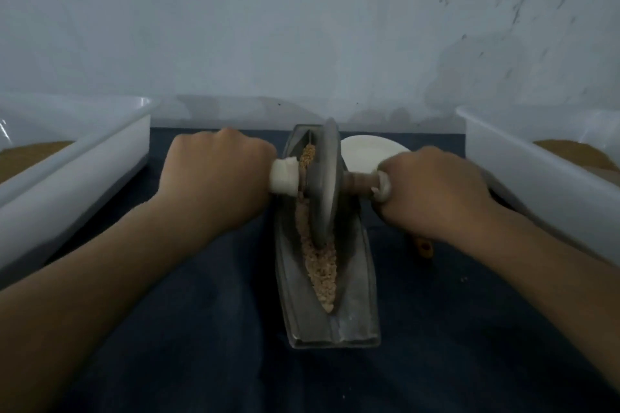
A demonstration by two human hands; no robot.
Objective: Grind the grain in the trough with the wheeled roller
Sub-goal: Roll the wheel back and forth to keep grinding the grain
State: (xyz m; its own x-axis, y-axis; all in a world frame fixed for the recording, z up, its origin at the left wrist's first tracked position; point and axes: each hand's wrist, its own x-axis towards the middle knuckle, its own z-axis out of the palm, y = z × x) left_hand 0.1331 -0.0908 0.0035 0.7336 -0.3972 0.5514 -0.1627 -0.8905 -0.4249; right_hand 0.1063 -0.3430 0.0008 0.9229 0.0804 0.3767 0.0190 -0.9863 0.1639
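Here, left hand [214, 178] and right hand [432, 191] curling fingers tight round white-wrapped axle handles of grey metal disc roller [327, 181], wheel sitting in long grey boat-shaped trough [359, 295] amid crushed tan grain [320, 265].

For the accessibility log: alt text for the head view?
Left hand and right hand grip the handles of a wheeled roller standing in a metal trough of crushed grain, on dark cloth. White left tub and right tub flank it; a white dish sits beyond.
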